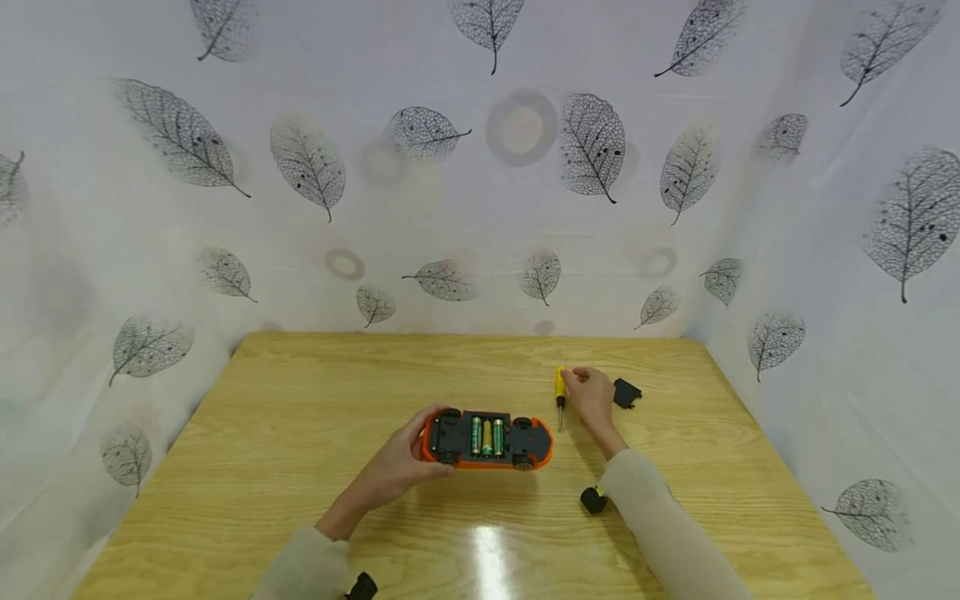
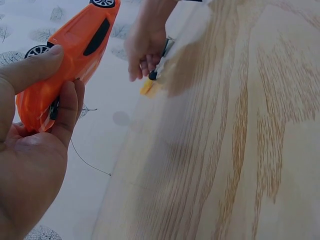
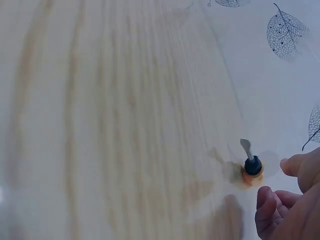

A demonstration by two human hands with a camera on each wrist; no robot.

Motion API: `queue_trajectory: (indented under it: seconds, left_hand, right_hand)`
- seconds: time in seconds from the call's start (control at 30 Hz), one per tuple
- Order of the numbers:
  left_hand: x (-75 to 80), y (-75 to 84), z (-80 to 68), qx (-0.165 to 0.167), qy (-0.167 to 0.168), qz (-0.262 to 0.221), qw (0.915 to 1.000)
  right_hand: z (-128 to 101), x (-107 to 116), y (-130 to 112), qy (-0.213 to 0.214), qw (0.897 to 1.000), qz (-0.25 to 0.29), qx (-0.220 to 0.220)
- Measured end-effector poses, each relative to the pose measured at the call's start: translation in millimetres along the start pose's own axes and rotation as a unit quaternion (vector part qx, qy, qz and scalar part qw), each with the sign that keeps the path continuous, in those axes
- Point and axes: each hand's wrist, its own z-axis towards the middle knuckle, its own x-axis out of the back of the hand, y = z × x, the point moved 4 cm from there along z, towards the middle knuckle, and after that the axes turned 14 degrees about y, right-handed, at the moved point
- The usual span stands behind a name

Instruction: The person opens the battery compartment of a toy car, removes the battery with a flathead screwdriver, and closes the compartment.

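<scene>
My left hand (image 1: 401,462) grips the car (image 1: 487,438), cover (image 1: 627,392) off, batteries (image 1: 487,436) still in; my right hand (image 1: 591,397), fingers loosely curled, reaches the screwdriver (image 1: 559,393).

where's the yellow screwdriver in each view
Head: the small yellow-handled screwdriver lies right of centre, beside the right hand.
Left wrist: upper middle, under that hand.
Right wrist: lower right, by the fingers.
Shared landmark: the light wooden table.

Pale beige long sleeves — bare hands
</scene>
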Motion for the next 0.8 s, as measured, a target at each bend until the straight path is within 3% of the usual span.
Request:
queue_trajectory:
  seconds: [0.23,0.6,0.8]
  left_hand:
    - [-0.3,-1.3,1.5,0.003,0.0,-0.004,1.0]
    - [-0.8,0.6,3.9,0.002,0.005,0.007,1.0]
    - [-1.2,1.5,4.5,0.001,0.007,0.008,0.9999]
  right_hand:
    - [0,11,-17,0.015,0.998,0.016,0.056]
    - [-30,28,-72,-0.031,0.989,0.068,0.124]
    - [-49,26,-97,-0.078,0.975,0.107,0.177]
